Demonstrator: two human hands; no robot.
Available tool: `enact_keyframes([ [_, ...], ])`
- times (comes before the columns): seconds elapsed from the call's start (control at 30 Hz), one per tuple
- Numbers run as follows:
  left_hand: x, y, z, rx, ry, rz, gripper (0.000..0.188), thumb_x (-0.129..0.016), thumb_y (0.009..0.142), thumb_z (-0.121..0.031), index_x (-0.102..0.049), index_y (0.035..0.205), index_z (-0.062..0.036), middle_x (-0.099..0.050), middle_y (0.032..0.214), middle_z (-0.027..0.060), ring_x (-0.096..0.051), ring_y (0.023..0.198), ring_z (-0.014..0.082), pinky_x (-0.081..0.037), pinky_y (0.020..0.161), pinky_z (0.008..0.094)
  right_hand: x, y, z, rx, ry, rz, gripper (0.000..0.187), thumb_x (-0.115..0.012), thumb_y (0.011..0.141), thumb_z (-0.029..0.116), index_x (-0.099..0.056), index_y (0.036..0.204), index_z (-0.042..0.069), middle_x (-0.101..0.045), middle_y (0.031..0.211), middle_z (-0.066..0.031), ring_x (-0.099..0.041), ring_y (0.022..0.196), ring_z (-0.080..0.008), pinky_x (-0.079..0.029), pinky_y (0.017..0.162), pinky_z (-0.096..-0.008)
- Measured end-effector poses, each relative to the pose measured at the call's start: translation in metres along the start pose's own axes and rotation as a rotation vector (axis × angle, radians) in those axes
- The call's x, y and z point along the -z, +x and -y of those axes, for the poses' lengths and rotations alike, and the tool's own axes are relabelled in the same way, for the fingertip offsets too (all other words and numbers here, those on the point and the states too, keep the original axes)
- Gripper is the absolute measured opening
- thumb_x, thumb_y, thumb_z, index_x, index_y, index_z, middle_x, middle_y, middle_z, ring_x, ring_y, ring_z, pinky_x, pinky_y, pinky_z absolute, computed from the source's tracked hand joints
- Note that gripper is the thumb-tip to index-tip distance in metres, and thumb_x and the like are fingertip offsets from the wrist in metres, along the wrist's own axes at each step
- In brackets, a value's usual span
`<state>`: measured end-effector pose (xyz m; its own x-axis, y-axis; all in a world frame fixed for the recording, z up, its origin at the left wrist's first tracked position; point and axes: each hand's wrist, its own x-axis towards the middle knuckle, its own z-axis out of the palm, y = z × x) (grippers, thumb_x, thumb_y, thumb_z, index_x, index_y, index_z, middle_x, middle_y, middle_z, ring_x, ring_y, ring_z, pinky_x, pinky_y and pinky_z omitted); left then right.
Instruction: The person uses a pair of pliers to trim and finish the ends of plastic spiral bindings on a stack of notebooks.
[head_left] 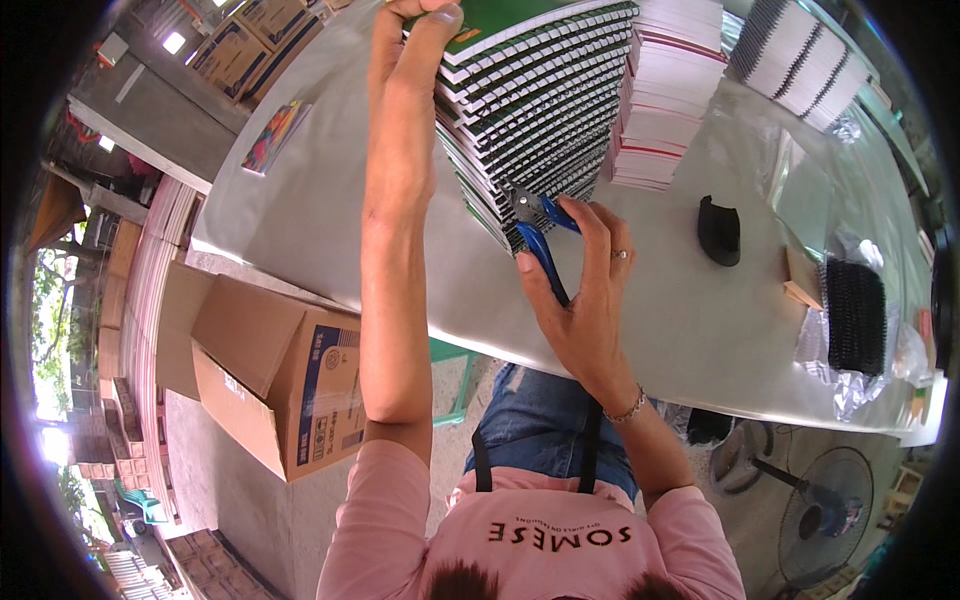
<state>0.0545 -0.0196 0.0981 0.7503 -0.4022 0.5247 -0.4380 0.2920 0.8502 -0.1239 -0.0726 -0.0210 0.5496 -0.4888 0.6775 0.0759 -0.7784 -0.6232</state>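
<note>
A tall stack of green-covered spiral notebooks [540, 95] stands in front of me, its black coil bindings turned my way. My left hand [415, 40] reaches to its top left corner, thumb on the green cover and fingers bent around the edge; the frame's top cuts off part of it. In my right hand [590, 270] is a pair of blue-handled pliers [543, 262], the handles spread between thumb and fingers. Their metal jaws touch the coil ends at the stack's lower near edge. Exactly what the jaw tips grip is too small to tell.
A red-edged paper stack [660, 110] stands right of the notebooks, with more coil-bound books [800, 60] beyond. On the table [480, 320] lie a black curved piece [719, 231] and a bundle of black coils [855, 315]. An open carton [270, 370] sits lower left; a fan [825, 515] stands lower right.
</note>
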Motion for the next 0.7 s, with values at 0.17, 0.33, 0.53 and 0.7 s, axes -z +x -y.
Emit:
enact_keyframes([
  [0.17,-0.010,-0.006,-0.012,0.047,-0.112,0.013,0.020,-0.053,0.101,-0.028,-0.056,0.112,-0.0122,-0.058,0.099,-0.0011,-0.052,0.086,0.0085,-0.040,0.080,0.0245,-0.005,-0.001,-0.002,0.033,-0.066,-0.014,0.061,-0.077,0.085,0.029,-0.053,0.136,0.006,-0.056,0.124,-0.0168,-0.052,0.111,-0.0319,-0.032,0.100,-0.0486],
  [0.33,-0.015,-0.006,-0.017,0.067,-0.128,-0.014,0.018,-0.053,0.100,-0.027,-0.057,0.111,-0.0121,-0.058,0.100,-0.0008,-0.052,0.088,0.0087,-0.040,0.081,0.0249,-0.003,0.003,-0.005,-0.241,0.317,0.154,0.054,-0.074,0.089,0.025,-0.054,0.134,0.005,-0.059,0.117,-0.0154,-0.055,0.105,-0.0315,-0.039,0.096,-0.0435],
  [0.53,-0.016,-0.011,-0.017,-0.003,-0.093,-0.038,0.027,-0.053,0.099,-0.030,-0.057,0.116,-0.0099,-0.059,0.107,0.0016,-0.052,0.097,0.0114,-0.039,0.090,0.0279,0.011,0.010,0.002,-0.577,0.785,0.373,0.048,-0.070,0.093,0.025,-0.053,0.132,0.002,-0.057,0.119,-0.0182,-0.055,0.108,-0.0330,-0.041,0.097,-0.0399],
  [0.7,-0.021,-0.014,-0.020,-0.036,-0.123,-0.012,0.028,-0.054,0.099,-0.030,-0.057,0.117,-0.0095,-0.060,0.110,0.0024,-0.053,0.101,0.0129,-0.039,0.093,0.0286,0.000,-0.005,-0.007,-0.014,0.000,0.037,0.056,-0.074,0.088,0.028,-0.053,0.135,0.005,-0.054,0.125,-0.0178,-0.051,0.113,-0.0317,-0.034,0.102,-0.0465],
])
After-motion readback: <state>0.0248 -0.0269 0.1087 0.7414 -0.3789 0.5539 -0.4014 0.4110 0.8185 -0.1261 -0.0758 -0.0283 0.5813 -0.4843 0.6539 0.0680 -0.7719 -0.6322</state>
